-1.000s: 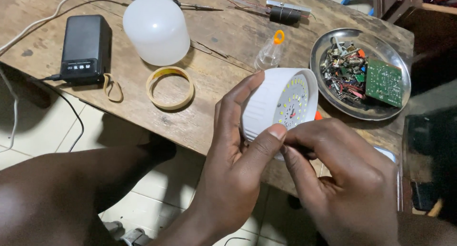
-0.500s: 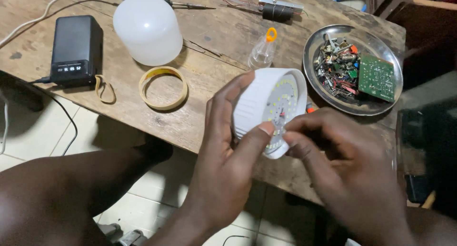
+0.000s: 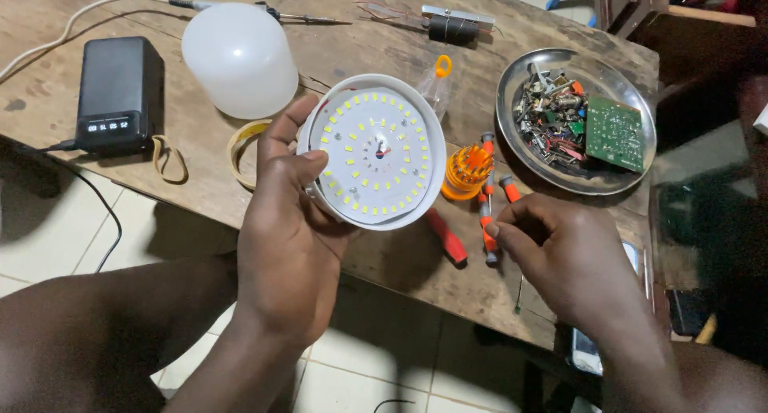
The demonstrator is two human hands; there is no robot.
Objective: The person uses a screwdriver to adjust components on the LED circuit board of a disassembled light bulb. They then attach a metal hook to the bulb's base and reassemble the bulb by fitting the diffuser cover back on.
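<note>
Our left hand (image 3: 292,237) grips the round white lamp body (image 3: 372,153) above the table (image 3: 200,149) edge, its LED face turned up toward us. Our right hand (image 3: 572,257) is loosely curled, and we cannot tell if it holds something; it rests just right of the screwdrivers (image 3: 484,221), which lie between both hands, their long axes pointing away from us.

screwdrivers (image 3: 486,209) and an orange bit holder (image 3: 468,171) crowd the bench beneath the right hand (image 3: 564,257).
</note>
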